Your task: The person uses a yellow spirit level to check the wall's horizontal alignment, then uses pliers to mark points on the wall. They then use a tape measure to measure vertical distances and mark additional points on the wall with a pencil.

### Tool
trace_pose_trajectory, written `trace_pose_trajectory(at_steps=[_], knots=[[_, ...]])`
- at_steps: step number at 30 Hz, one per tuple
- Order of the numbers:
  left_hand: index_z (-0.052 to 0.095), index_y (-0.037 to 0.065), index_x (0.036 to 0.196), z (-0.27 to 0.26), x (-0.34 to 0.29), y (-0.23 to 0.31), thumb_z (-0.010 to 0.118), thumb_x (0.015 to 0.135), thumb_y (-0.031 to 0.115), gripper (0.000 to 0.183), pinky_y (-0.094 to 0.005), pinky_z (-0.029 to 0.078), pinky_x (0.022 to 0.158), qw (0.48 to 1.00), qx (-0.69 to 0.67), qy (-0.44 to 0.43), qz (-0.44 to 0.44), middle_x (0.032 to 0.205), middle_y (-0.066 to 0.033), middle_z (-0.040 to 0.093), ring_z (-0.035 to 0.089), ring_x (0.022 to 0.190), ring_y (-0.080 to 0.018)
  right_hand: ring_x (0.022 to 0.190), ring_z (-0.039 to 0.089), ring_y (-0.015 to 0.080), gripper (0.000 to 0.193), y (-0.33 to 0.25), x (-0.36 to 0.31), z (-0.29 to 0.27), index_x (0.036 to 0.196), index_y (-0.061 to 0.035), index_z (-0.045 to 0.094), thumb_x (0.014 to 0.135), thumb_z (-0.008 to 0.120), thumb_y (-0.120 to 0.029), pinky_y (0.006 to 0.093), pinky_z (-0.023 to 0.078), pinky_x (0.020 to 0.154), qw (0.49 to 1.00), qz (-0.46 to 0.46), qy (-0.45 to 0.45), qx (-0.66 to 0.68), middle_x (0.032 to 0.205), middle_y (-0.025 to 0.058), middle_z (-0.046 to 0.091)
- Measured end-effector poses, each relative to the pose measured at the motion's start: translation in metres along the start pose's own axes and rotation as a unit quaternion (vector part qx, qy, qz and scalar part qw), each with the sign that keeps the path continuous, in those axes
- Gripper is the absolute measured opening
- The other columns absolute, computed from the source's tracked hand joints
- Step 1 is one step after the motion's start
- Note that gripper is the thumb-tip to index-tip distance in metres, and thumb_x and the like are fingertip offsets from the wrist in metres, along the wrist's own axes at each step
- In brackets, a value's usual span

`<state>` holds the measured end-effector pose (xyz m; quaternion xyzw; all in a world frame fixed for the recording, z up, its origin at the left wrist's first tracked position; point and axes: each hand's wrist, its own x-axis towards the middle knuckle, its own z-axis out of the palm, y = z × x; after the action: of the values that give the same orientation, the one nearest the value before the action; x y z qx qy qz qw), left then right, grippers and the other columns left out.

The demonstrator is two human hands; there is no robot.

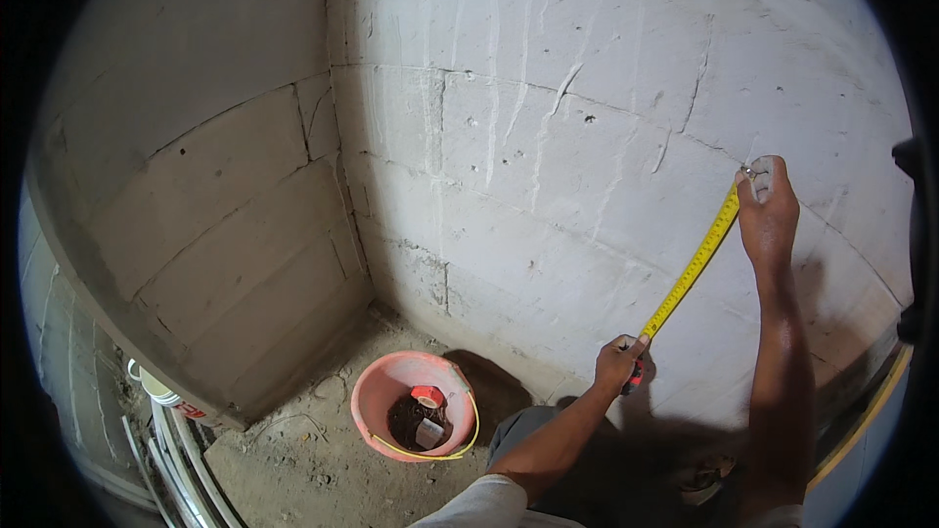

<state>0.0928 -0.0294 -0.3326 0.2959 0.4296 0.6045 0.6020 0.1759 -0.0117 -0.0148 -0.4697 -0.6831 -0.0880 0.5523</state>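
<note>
Stretching a yellow steel measuring tape (688,274) taut, its end is pinched by the right hand (766,210) against the pale block wall (548,137); below, the case is clenched in the left hand (618,360).

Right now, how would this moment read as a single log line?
left hand: holds tape measure case low | right hand: pins yellow tape end against block wall | pink bucket: on dirt floor, in corner
</note>
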Motion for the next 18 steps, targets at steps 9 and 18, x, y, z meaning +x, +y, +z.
trace_pose_trajectory(at_steps=[9,18], knots=[[0.061,0.009,0.074,0.001,0.005,-0.004,0.071,0.093,0.038,0.037,-0.0287,0.04,0.043,0.997,0.081,0.014,0.012,0.056,0.0013,0.055,0.048,0.044,-0.0084,0.115,0.059,0.0366,0.047,0.0,-0.033,-0.012,0.139,-0.0052,0.046,0.095,0.063,-0.011,0.0434,0.049,0.096,0.996,-0.065,-0.019,0.06,0.13,0.0217,0.058],[0.063,0.006,0.077,0.002,0.005,-0.006,0.071,0.093,0.039,0.038,-0.03,0.04,0.045,0.996,0.076,0.021,0.029,0.057,-0.0004,0.056,0.049,0.045,-0.0097,0.115,0.058,0.0311,0.056,0.064,-0.209,-0.077,0.138,0.0016,0.045,0.085,0.064,-0.005,0.0428,0.045,0.103,0.976,0.111,-0.156,0.098,0.127,0.022,0.056]])
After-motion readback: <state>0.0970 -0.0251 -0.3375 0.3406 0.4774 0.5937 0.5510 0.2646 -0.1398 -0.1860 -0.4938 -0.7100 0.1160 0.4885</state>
